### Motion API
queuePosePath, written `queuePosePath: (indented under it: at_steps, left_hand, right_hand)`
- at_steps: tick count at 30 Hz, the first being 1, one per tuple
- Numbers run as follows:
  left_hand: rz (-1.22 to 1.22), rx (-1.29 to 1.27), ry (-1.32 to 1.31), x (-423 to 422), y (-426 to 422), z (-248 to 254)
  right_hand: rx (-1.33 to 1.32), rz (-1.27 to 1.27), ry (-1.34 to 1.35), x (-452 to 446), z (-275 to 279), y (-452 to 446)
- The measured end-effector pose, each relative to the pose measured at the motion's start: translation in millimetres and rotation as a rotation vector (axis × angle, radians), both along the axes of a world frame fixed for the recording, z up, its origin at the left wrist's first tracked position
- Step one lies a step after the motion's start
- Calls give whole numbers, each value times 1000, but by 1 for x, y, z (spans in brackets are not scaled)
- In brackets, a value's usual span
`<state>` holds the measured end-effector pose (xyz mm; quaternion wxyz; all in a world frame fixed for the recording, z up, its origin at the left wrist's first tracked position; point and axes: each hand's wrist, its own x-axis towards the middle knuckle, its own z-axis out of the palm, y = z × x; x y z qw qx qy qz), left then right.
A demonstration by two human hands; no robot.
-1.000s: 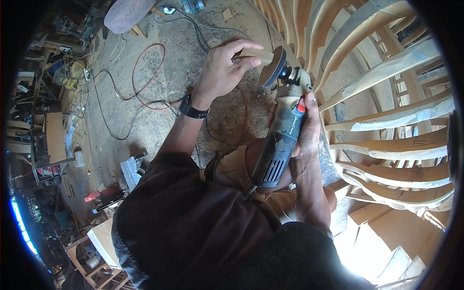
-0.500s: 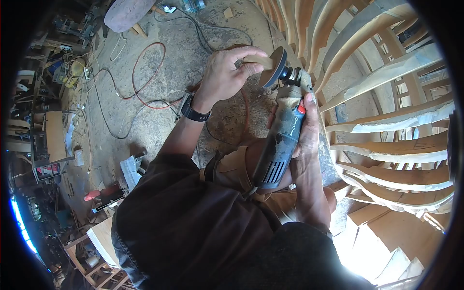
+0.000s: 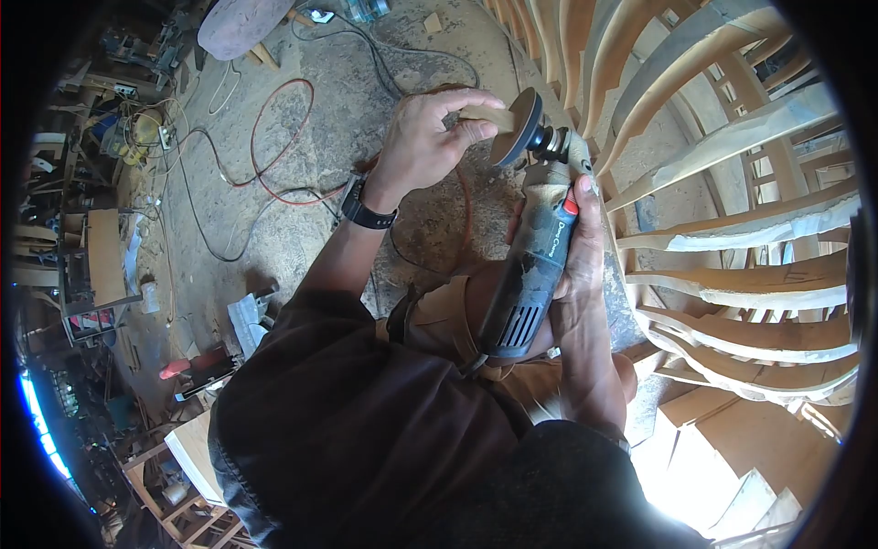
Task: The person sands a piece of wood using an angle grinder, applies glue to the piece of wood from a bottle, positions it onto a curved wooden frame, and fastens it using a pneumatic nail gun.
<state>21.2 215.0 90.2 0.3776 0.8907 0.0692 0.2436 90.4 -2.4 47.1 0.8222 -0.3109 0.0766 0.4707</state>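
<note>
Two-handed work at the face of a sanding disc, seen from above. The right hand (image 3: 585, 238) is closed around the body of an angle grinder (image 3: 529, 274), which stands slantwise over the lap, disc end away from the torso; the thumb lies along the housing beside the red switch (image 3: 572, 205). The left hand (image 3: 425, 146) is narrowed to a pinch, with a tan strip (image 3: 489, 115) between thumb and fingers, its far end at the face of the disc (image 3: 522, 135). Whether the strip presses on the face or merely overlaps it, and whether the disc is turning, cannot be told. Good practice, as judged from this pose, would be to keep the right wrist firm so that the disc does not tilt, to lay the strip evenly with light pressure, and to hold the fingertips back from the rim. The thumb is best kept from bearing on the switch by accident. Curved wooden ribs (image 3: 759, 280) stand near the grinder's head, so the rim should be kept clear of them.
</note>
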Motion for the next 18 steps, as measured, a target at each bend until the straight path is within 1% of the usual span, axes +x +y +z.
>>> queuePosePath:
  at_steps: [6, 9, 18]
  left_hand:
    - [9, -28, 29, 0, -2, 2]
    - [9, -29, 25, 0, -3, 3]
    - [-2, -32, 19, -1, -1, -2]
  right_hand:
    - [42, 37, -8, 1, 0, -2]
    - [5, 1, -18, 0, 0, -1]
    - [11, 12, 24, -1, 3, -2]
